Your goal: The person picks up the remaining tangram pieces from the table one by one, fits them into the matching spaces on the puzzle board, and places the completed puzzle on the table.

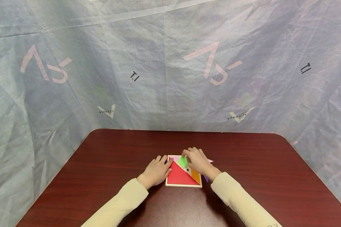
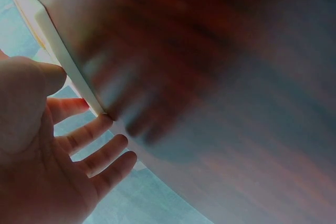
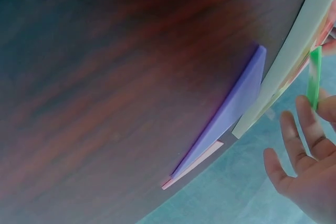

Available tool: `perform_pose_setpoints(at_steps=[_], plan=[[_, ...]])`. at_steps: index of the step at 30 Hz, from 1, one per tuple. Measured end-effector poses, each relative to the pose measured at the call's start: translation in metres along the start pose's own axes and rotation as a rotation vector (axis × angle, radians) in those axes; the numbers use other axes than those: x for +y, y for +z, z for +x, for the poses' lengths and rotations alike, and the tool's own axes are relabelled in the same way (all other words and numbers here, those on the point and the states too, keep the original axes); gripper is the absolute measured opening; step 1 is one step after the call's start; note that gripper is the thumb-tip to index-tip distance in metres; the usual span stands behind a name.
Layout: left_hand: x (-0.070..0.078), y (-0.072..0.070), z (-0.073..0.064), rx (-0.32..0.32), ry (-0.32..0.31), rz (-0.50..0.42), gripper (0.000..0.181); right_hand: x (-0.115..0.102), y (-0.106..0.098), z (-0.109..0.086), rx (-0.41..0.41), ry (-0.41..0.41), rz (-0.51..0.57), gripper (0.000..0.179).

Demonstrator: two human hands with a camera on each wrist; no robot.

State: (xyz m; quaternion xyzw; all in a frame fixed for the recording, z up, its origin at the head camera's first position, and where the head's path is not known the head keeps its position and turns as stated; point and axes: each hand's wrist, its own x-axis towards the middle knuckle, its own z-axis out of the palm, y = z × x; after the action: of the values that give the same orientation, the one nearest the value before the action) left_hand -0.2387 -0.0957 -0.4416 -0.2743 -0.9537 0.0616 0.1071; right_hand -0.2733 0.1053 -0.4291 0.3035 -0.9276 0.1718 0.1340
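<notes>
A square tangram tray [image 1: 184, 186] with a pale rim lies on the table. Inside it are a large red triangle [image 1: 179, 177], an orange piece [image 1: 195, 177] partly under my right hand, and a pink piece [image 1: 175, 158] at the far left corner. My right hand [image 1: 197, 161] pinches a green tangram piece [image 3: 314, 77] between thumb and finger, tilted over the tray. My left hand [image 1: 155, 171] rests at the tray's left side, fingers spread and loosely straight, fingertips at the rim and over the red triangle's edge.
Just right of the tray, a purple triangle [image 3: 226, 116] and a pink piece [image 3: 195, 166] lie on the dark red wooden table [image 1: 116, 148]. A grey printed cloth [image 1: 164, 94] hangs behind the table and along its sides.
</notes>
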Motion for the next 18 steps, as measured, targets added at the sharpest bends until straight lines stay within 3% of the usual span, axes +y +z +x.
perform_pose_setpoints(at_steps=[18], plan=[[0.0001,0.0005,0.0004,-0.01,-0.002,-0.002,0.041,0.0008,-0.0013,0.0001,-0.032,-0.002,-0.015,0.024]])
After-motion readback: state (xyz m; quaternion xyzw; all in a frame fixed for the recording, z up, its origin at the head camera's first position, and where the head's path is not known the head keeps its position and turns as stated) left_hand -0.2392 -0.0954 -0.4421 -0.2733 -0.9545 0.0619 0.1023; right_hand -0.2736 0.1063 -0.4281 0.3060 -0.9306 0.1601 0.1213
